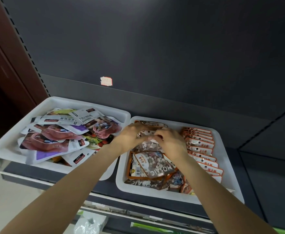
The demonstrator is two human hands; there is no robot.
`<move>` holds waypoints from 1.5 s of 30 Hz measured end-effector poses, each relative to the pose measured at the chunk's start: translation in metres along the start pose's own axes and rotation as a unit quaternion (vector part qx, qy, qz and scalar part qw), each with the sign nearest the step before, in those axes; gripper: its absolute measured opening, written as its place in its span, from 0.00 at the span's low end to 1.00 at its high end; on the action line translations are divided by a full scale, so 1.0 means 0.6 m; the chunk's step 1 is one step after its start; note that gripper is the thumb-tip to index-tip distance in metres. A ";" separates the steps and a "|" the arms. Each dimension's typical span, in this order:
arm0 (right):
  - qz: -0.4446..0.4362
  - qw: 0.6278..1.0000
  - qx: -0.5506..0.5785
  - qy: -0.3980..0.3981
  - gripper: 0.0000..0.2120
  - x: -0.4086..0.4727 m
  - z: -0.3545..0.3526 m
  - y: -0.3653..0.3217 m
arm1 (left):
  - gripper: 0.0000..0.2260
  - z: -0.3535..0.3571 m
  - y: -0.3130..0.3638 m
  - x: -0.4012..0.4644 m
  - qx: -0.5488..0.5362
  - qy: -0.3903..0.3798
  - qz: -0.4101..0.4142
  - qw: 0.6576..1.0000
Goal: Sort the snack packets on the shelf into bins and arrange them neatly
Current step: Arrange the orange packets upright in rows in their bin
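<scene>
Two white bins stand side by side on a dark shelf. The left bin (11,137) holds a loose heap of mixed snack packets (62,137), many white and purple with a pink pouch picture. The right bin (229,168) holds a neat upright row of orange-edged packets (201,149) along its right side and several "MOSAIC" stone-candy packets (155,163) lying flat on its left. Over the right bin's far middle, my left hand (130,135) and my right hand (171,141) together grip one clear candy packet (151,144) by its top edge.
The shelf's dark back panel carries a small torn price sticker (106,81). A brown wooden post (6,56) rises at the left. Below the shelf edge, the lower shelf shows a clear plastic bag (89,223) and a green strip (148,227).
</scene>
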State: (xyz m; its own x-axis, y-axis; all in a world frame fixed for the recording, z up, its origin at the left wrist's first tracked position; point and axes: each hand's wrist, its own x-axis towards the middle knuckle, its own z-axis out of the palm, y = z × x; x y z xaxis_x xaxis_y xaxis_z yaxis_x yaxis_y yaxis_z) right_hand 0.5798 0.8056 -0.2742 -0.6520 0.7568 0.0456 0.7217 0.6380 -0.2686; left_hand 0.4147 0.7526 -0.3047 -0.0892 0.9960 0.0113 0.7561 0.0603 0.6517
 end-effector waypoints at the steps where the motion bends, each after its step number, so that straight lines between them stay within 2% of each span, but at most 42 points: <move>1: 0.005 1.000 0.027 0.003 0.13 0.005 0.002 -0.003 | 0.19 0.000 -0.003 0.000 0.024 -0.001 0.006 1.000; 4: 0.082 0.986 0.136 0.041 0.12 0.020 -0.004 0.018 | 0.15 0.001 -0.005 -0.002 0.104 0.014 0.023 0.994; 6: 0.118 0.981 0.143 0.058 0.11 0.031 -0.004 0.045 | 0.14 0.003 -0.005 -0.007 0.151 0.017 0.053 0.987; 10: 0.091 0.981 0.168 -0.016 0.10 0.046 0.005 0.062 | 0.16 0.002 -0.021 -0.022 0.181 0.010 0.068 0.981; 13: 0.083 0.984 0.156 0.022 0.08 0.051 0.013 0.059 | 0.15 0.001 -0.019 -0.028 0.157 0.020 0.069 0.985; 16: 0.088 0.975 0.193 0.064 0.05 0.045 0.010 0.057 | 0.14 0.000 -0.016 -0.026 0.166 0.028 0.070 0.983; 21: 0.070 0.976 0.204 -0.014 0.12 0.036 0.006 0.062 | 0.15 -0.001 -0.015 -0.025 0.154 0.018 0.063 0.986; 23: 0.073 0.975 0.211 -0.003 0.12 0.037 0.012 0.060 | 0.14 0.000 -0.015 -0.026 0.145 0.020 0.058 0.987; 28: 0.075 0.985 0.146 0.053 0.03 0.036 0.024 0.051 | 0.14 0.002 -0.020 -0.029 0.141 0.025 0.058 0.988; 31: 0.052 0.992 0.078 0.083 0.04 0.033 -0.006 0.056 | 0.12 -0.004 -0.022 -0.026 0.139 0.031 0.060 0.988; 33: 0.001 0.992 0.013 0.126 0.06 0.037 -0.040 0.062 | 0.11 -0.005 -0.022 -0.023 0.137 0.037 0.059 0.988; 35: -0.067 0.989 -0.013 0.129 0.07 0.046 -0.068 0.057 | 0.10 -0.004 -0.020 -0.018 0.139 0.035 0.045 0.989; 37: -0.134 0.989 -0.009 0.067 0.08 0.060 -0.067 0.033 | 0.11 -0.003 -0.015 -0.014 0.134 0.037 0.032 0.990; 39: -0.151 0.988 0.020 -0.029 0.11 0.070 -0.039 0.008 | 0.12 -0.003 -0.012 -0.013 0.125 0.046 0.024 0.991; 40: -0.128 0.987 0.072 -0.061 0.13 0.071 -0.030 0.003 | 0.12 -0.003 -0.011 -0.013 0.123 0.049 0.019 0.991; 42: -0.044 0.983 0.171 -0.055 0.17 0.061 -0.026 0.021 | 0.13 -0.006 -0.011 -0.010 0.123 0.039 0.010 0.992; 44: 0.042 0.985 0.162 -0.035 0.18 0.043 -0.025 0.061 | 0.12 -0.006 -0.010 -0.008 0.123 0.030 0.004 0.992; 45: 0.073 0.986 0.143 -0.051 0.19 0.033 -0.023 0.079 | 0.12 -0.006 -0.009 -0.008 0.125 0.028 0.004 0.992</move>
State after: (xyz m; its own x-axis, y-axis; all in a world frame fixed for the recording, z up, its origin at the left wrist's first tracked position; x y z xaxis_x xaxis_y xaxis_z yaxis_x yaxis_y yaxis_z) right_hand 0.6043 0.8528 -0.2730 -0.5772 0.8096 -0.1062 0.7235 0.4468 -0.5262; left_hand 0.4086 0.7473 -0.3054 -0.1134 0.9915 0.0632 0.8931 0.0739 0.4438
